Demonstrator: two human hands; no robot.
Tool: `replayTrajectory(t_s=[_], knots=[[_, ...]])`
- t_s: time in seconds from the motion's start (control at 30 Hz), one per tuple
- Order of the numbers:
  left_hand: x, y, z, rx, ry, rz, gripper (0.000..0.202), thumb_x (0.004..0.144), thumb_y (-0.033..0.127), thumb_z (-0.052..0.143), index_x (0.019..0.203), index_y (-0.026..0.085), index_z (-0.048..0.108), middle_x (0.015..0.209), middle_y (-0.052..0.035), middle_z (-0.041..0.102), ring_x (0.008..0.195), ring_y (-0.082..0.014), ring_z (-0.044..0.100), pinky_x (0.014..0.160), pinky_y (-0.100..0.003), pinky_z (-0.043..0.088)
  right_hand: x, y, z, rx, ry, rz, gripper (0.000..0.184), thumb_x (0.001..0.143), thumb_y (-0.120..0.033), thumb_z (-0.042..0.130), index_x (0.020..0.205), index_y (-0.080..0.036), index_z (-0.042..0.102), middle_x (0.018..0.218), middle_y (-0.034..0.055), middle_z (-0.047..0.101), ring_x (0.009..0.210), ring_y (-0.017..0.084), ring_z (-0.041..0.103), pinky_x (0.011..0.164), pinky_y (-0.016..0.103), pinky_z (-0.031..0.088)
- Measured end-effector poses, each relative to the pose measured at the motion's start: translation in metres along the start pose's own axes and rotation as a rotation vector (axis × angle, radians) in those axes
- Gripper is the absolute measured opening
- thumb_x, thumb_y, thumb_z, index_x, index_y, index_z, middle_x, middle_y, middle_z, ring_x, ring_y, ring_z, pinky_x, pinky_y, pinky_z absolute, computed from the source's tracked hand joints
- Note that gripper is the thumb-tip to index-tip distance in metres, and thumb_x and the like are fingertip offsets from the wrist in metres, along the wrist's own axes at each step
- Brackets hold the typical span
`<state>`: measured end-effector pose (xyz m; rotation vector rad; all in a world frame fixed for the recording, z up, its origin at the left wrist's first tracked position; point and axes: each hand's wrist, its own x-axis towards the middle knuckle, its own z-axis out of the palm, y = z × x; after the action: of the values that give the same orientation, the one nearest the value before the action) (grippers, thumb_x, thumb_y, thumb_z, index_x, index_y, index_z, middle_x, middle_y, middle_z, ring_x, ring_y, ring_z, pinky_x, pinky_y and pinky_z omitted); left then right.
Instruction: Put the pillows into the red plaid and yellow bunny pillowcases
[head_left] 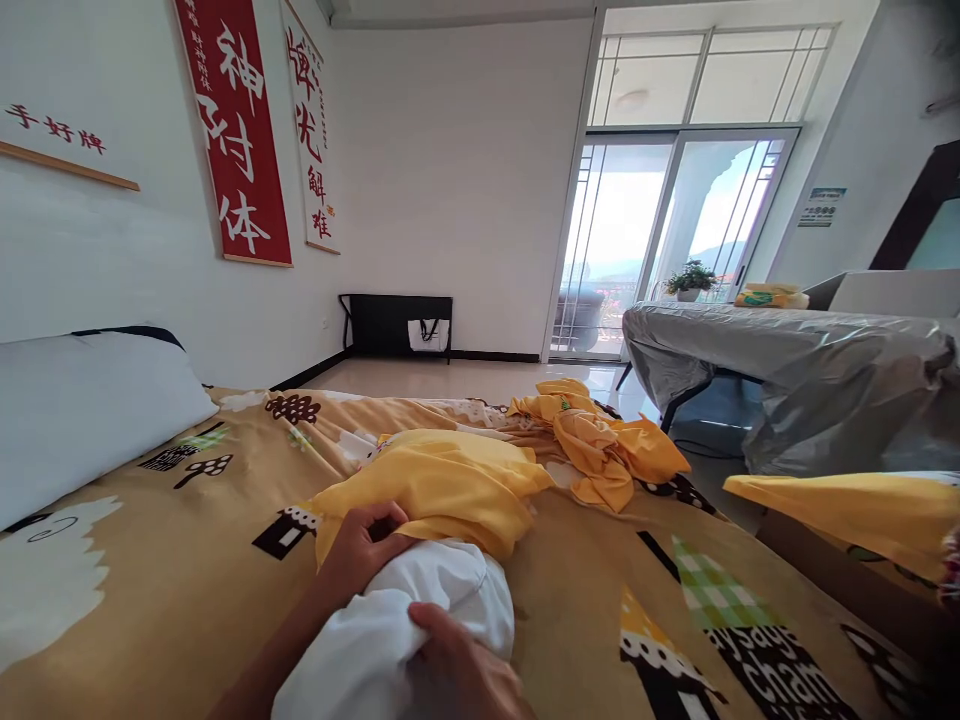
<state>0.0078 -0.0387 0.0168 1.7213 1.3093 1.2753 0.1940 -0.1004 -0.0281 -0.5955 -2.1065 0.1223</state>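
Note:
A white pillow [397,630] lies in front of me on the bed, its far end inside the mouth of a yellow pillowcase [450,470]. At the left of the case's opening, my left hand [367,545] is closed on the yellow fabric, thumb and fingers curled at the edge. Lower and to the right, my right hand [469,665] grips the white pillow, which bunches and creases under the thumb. The tips of my right fingers are hidden by the pillow. Most of the case lies loosely rumpled beyond my hands.
The bed has a brown patterned sheet [187,580]. Another white pillow [90,410] rests at the left. Crumpled yellow cloth [600,445] lies toward the far edge, and more yellow fabric [847,510] is at the right. A plastic-covered table [787,350] stands beyond.

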Motion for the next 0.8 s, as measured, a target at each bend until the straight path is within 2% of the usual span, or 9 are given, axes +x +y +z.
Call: replayTrajectory(t_s=[0.07, 0.13, 0.23, 0.3, 0.37, 0.43, 0.53, 0.6, 0.8], knots=[[0.003, 0.001, -0.002, -0.086, 0.012, -0.058, 0.029, 0.062, 0.041, 0.071, 0.06, 0.015, 0.06, 0.055, 0.0029, 0.05, 0.056, -0.0115, 0.044, 0.053, -0.023, 0.036, 0.001, 0.009, 0.019, -0.145, 0.032, -0.222, 0.055, 0.092, -0.026, 0.046, 0.143, -0.013, 0.029, 0.099, 0.0086, 0.073, 0.088, 0.018, 0.069, 0.076, 0.022, 0.053], [0.004, 0.002, -0.001, -0.14, 0.018, -0.082, 0.031, 0.058, 0.043, 0.073, 0.059, 0.015, 0.058, 0.054, 0.0037, 0.048, 0.055, -0.0109, 0.043, 0.052, -0.022, 0.035, -0.002, 0.02, 0.036, -0.258, 0.029, -0.333, 0.067, 0.09, -0.029, 0.05, 0.146, -0.005, 0.024, 0.107, 0.0153, 0.071, 0.097, 0.023, 0.067, 0.082, 0.029, 0.053], [-0.001, 0.008, 0.003, -0.16, -0.002, -0.067, 0.031, 0.06, 0.043, 0.071, 0.06, 0.016, 0.056, 0.055, 0.0038, 0.047, 0.054, -0.0109, 0.043, 0.052, -0.022, 0.035, -0.006, 0.037, 0.048, -0.304, -0.14, -0.163, 0.076, 0.082, -0.038, 0.057, 0.146, -0.008, 0.029, 0.122, 0.0186, 0.064, 0.108, 0.028, 0.061, 0.09, 0.034, 0.05], [-0.009, 0.014, 0.008, -0.103, 0.004, -0.02, 0.025, 0.066, 0.039, 0.067, 0.062, 0.016, 0.055, 0.057, 0.0029, 0.05, 0.057, -0.0119, 0.046, 0.053, -0.022, 0.038, -0.006, 0.042, 0.045, -0.3, -0.279, 0.003, 0.074, 0.079, -0.034, 0.059, 0.145, -0.014, 0.032, 0.134, 0.0167, 0.055, 0.12, 0.029, 0.053, 0.099, 0.036, 0.044], [-0.019, 0.02, 0.014, 0.034, 0.046, 0.072, 0.015, 0.073, 0.03, 0.062, 0.066, 0.017, 0.057, 0.061, 0.0019, 0.053, 0.059, -0.0125, 0.049, 0.055, -0.022, 0.04, -0.002, 0.042, 0.038, -0.268, -0.327, 0.119, 0.07, 0.077, -0.026, 0.056, 0.143, -0.017, 0.037, 0.138, 0.0136, 0.053, 0.125, 0.028, 0.049, 0.103, 0.037, 0.039], [-0.03, 0.023, 0.022, 0.213, 0.095, 0.237, 0.007, 0.076, 0.019, 0.057, 0.07, 0.018, 0.059, 0.064, 0.0015, 0.056, 0.059, -0.0121, 0.051, 0.056, -0.021, 0.041, 0.003, 0.041, 0.032, -0.238, -0.313, 0.196, 0.064, 0.075, -0.022, 0.054, 0.138, -0.019, 0.045, 0.13, 0.0114, 0.059, 0.118, 0.027, 0.055, 0.099, 0.037, 0.041], [-0.045, 0.024, 0.038, 0.432, 0.143, 0.561, 0.016, 0.081, 0.008, 0.048, 0.073, 0.018, 0.057, 0.067, 0.0007, 0.056, 0.062, -0.0121, 0.053, 0.058, -0.021, 0.042, 0.012, 0.043, 0.028, -0.231, -0.245, 0.256, 0.042, 0.077, -0.022, 0.052, 0.118, -0.022, 0.061, 0.109, 0.0089, 0.069, 0.1, 0.027, 0.064, 0.086, 0.036, 0.047], [-0.05, 0.023, 0.048, 0.537, 0.168, 0.722, 0.018, 0.085, 0.007, 0.045, 0.075, 0.019, 0.055, 0.067, -0.0001, 0.055, 0.063, -0.0134, 0.052, 0.058, -0.022, 0.042, 0.016, 0.05, 0.026, -0.262, -0.188, 0.25, 0.029, 0.081, -0.024, 0.052, 0.106, -0.023, 0.067, 0.102, 0.009, 0.072, 0.096, 0.028, 0.066, 0.084, 0.037, 0.048], [-0.048, 0.018, 0.062, 0.652, 0.248, 0.862, 0.011, 0.088, 0.007, 0.048, 0.085, 0.017, 0.053, 0.073, -0.0027, 0.057, 0.07, -0.0168, 0.049, 0.072, -0.032, 0.041, 0.016, 0.078, 0.011, -0.319, 0.025, 0.222, 0.027, 0.081, -0.022, 0.049, 0.1, -0.019, 0.068, 0.101, 0.0123, 0.072, 0.094, 0.028, 0.066, 0.079, 0.037, 0.05]])
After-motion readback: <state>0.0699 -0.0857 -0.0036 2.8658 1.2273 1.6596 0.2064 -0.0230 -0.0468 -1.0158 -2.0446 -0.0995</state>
